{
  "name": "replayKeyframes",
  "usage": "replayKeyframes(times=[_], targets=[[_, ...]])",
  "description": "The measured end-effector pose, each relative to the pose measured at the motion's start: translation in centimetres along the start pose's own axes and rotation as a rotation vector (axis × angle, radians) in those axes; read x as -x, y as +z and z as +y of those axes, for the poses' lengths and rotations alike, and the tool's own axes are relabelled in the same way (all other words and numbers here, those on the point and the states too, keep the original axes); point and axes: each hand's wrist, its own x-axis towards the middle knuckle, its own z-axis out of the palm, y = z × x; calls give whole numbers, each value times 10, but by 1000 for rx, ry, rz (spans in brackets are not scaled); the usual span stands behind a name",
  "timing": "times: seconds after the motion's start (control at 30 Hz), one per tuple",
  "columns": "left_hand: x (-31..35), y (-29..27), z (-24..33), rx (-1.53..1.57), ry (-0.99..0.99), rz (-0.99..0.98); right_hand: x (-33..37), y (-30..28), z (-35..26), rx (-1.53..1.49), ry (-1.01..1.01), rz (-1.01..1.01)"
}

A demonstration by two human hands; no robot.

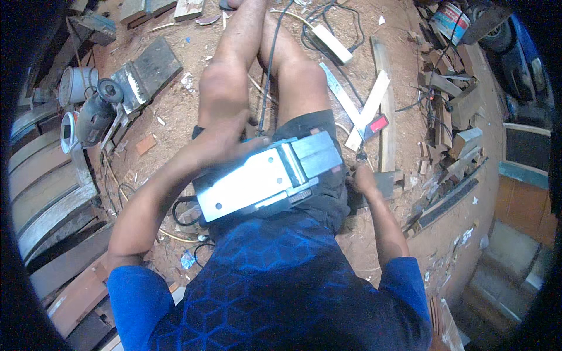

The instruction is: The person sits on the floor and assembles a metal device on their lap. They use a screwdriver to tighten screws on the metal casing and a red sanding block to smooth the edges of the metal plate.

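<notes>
The left hand [234, 133] lies along the far edge of the power tool [243, 184], fingers loosely extended; how firmly it grips cannot be told. The right hand [363, 178] is lower, beside the right hip, its fingers curled near a small dark metal piece [361, 156]; whether it holds that cannot be made out. The power tool rests across the person's lap, on the dark shorts [319, 213], with its flat, shiny metal face upward. Just beyond the right hand, two white strips [374, 96] meet in a V, with a red block [376, 125] beside them and a long wooden strip [387, 137] to their right. Farther out, a white power strip [331, 44] lies on the dusty floor [175, 108]. At left are a dark rounded machine [96, 120] and a white bucket [75, 88]; wood scraps [467, 142] are piled at right.
</notes>
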Motion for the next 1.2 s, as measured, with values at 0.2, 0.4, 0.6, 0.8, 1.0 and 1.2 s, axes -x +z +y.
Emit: replayKeyframes(times=[0.2,0.4,0.6,0.8,1.0,1.2], targets=[[-10,20,-22,315,-198,-258,-24,24,25,26,58,-117],[26,32,-24,566,-11,9,14,-50,-32,-511,295,56],[17,54,-33,864,-177,437,35,-82,-63,-555,3,658],[-14,90,-27,437,-51,670,26,-96,-68,-384,20,567],[9,28,8,-33,-135,520,13,-130,-145,-905,-65,547],[-53,53,-37,359,257,609,8,-144,-202,-1092,-220,367]])
